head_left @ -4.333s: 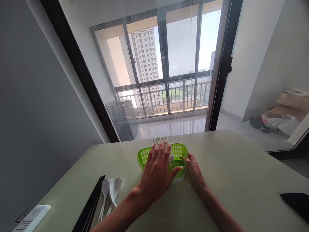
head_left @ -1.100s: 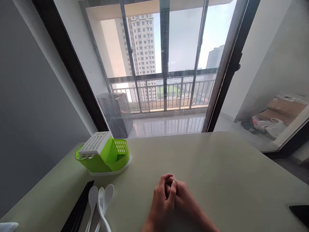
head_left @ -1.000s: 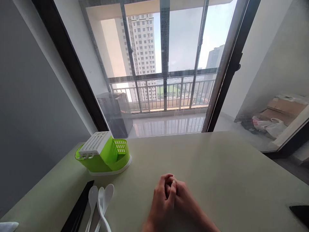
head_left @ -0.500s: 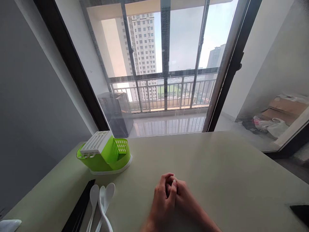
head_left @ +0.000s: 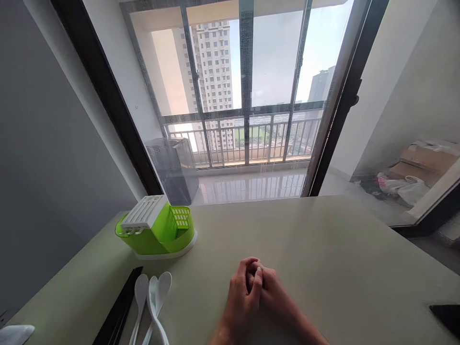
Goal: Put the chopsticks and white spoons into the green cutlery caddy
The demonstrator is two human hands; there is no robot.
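Observation:
My left hand (head_left: 241, 293) and my right hand (head_left: 272, 286) are clasped together over the front middle of the pale table (head_left: 305, 239). Both have their fingers folded in, and no object shows between them. To the left of the hands lie three white spoons (head_left: 141, 289), two of them crossing. Beside the spoons is a bunch of black chopsticks (head_left: 118, 309). Further back on the left stands a green utensil holder (head_left: 153, 242) with a slotted white top (head_left: 143, 213) and a white base.
A white object (head_left: 16, 334), cut off by the frame, lies at the bottom left. A dark pointed object (head_left: 447, 316) is at the right edge. Beyond the table are a glass door, a grey cabinet (head_left: 174, 167) and a cardboard box (head_left: 420, 165) with plastic bags.

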